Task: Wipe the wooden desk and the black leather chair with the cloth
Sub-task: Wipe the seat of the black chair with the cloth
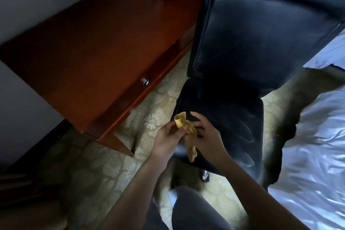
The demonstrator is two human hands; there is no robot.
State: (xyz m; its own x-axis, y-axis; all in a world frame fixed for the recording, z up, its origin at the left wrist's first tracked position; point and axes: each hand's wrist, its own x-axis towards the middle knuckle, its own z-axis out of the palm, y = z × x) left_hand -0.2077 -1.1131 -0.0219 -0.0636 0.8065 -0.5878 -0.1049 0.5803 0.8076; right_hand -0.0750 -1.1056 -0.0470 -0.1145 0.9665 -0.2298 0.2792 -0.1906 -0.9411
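**Cloth (180, 121) position: held over the chair seat**

1. Cloth. The yellow cloth is off every surface and held between both hands, above the front left corner of the seat (224, 106) of the black leather chair (261, 33). One end is bunched above the left hand. The other end hangs down in a narrow strip past the front edge of the seat.

2. Left hand (166, 137). The thumb and fingers are curled and pinch the bunched part of the cloth. The hand is in front of the seat corner, over the carpet (149, 123).

3. Right hand (208, 134). The fingers point toward the cloth and lie against it over the seat. Whether they grasp the cloth or only touch it cannot be told.

4. Chair. The backrest (265, 24) stands beyond the seat, and its left side is just beside the front edge of the wooden desk (89, 43).

5. Desk. The reddish-brown top runs along the wall. A round metal drawer knob (144, 81) shows on its front face.

6. Surroundings. A bed (313, 145) with pale, creased bedding lies to the right of the chair. A grey trouser leg (196, 211) shows at the bottom, between the forearms.
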